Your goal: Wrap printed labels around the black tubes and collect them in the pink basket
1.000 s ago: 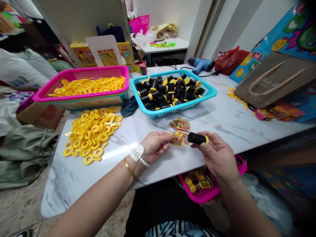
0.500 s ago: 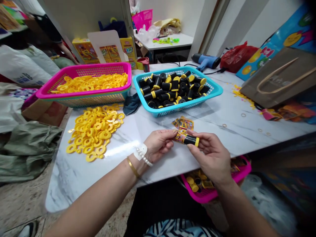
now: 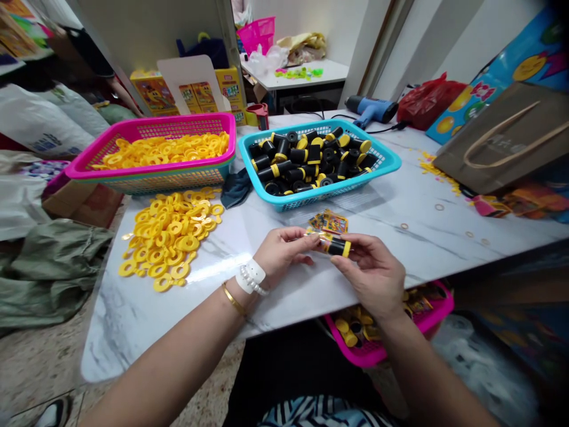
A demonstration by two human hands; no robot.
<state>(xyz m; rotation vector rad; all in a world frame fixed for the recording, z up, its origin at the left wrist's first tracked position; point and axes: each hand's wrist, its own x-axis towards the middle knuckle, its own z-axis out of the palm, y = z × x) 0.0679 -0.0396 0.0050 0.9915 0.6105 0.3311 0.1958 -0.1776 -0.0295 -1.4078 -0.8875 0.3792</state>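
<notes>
Between my hands, above the table, lies a small black cylinder (image 3: pixel 338 247) with a yellow end. A printed colourful sleeve (image 3: pixel 325 239) covers its left part; how far it reaches is hidden by my fingers. My left hand (image 3: pixel 288 252) pinches the sleeve's left end. From the right, my right hand (image 3: pixel 371 270) grips the cylinder near its yellow end between thumb and fingers. Just behind, a small stack of printed labels (image 3: pixel 335 222) rests on the table. Farther back stands a turquoise basket (image 3: pixel 284 201) full of similar black cylinders with yellow ends.
Yellow ring-shaped pieces (image 3: pixel 171 231) lie heaped at the left, before a pink basket (image 3: pixel 153 169) holding more. A dark cloth (image 3: pixel 236 188) sits between the baskets. Below the table edge is another pink basket (image 3: pixel 368 359). A blue heat gun (image 3: pixel 371 109) and brown paper bag (image 3: pixel 498 142) stand at the back right.
Both hands have shifted slightly left with the cylinder. My left fingers now reach farther over the printed sleeve, and my right hand has drawn in a little.
</notes>
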